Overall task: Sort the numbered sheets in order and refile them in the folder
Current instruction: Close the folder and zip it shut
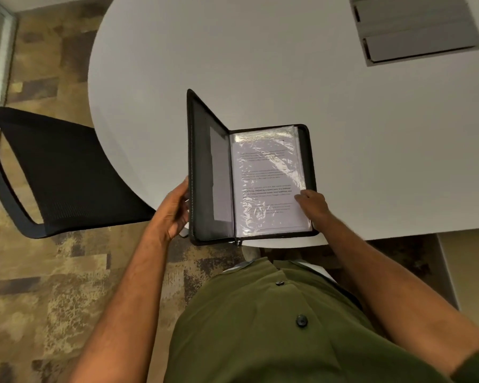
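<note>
A black zip folder (202, 167) lies at the near edge of the white table, its left cover raised upright. Inside, the right half shows a clear plastic sleeve holding a printed sheet (266, 178) of text. My left hand (174, 208) grips the outer edge of the raised cover, fingers curled round it. On the lower right part of the plastic sleeve rests my right hand (313, 203), its fingers bent down onto the page. Any page numbers are too small to read.
The white table (260, 64) has a rounded left end and a grey cable hatch (415, 29) at the far right. A black mesh chair (53, 172) stands left of the table on patterned carpet. My green shirt fills the lower view.
</note>
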Demonstrator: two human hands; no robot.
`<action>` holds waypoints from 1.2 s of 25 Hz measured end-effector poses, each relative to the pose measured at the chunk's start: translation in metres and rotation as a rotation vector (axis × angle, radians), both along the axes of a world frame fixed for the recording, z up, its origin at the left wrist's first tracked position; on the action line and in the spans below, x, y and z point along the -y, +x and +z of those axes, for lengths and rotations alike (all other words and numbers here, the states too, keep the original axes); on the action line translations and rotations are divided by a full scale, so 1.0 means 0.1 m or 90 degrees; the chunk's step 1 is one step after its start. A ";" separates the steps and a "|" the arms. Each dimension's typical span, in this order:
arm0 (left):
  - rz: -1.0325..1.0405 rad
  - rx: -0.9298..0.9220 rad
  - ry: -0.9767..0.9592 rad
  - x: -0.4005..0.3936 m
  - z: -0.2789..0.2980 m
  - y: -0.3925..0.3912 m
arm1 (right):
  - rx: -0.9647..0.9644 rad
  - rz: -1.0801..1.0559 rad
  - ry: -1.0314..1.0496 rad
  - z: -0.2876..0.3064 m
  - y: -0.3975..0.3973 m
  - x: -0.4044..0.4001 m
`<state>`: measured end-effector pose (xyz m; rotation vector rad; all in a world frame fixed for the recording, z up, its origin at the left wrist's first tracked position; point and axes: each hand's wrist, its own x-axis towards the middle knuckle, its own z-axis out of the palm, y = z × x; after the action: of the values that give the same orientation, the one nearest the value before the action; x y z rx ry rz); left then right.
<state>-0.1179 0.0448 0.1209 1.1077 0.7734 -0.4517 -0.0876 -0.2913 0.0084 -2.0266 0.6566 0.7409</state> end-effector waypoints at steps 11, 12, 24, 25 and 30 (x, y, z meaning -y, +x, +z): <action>-0.408 0.015 0.192 0.97 -0.76 0.45 | -0.070 -0.286 0.352 0.22 0.29 0.18; -0.413 0.003 0.234 0.99 -0.89 0.45 | -0.036 -0.280 0.299 0.21 0.31 0.19; -0.183 -0.149 0.259 0.86 -1.58 0.44 | 0.011 -0.164 -0.026 -0.42 -0.04 0.24; -0.162 -0.156 0.231 0.88 -1.58 0.47 | 0.006 -0.179 -0.025 -0.45 -0.03 0.23; -0.131 -0.195 0.178 0.92 -1.67 0.57 | -0.083 -0.334 0.113 -0.41 0.21 0.31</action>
<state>-0.0610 -0.0473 -0.0457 1.4062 1.0171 -0.7134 -0.0671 -0.3224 -0.0323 -1.5538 1.1022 0.5913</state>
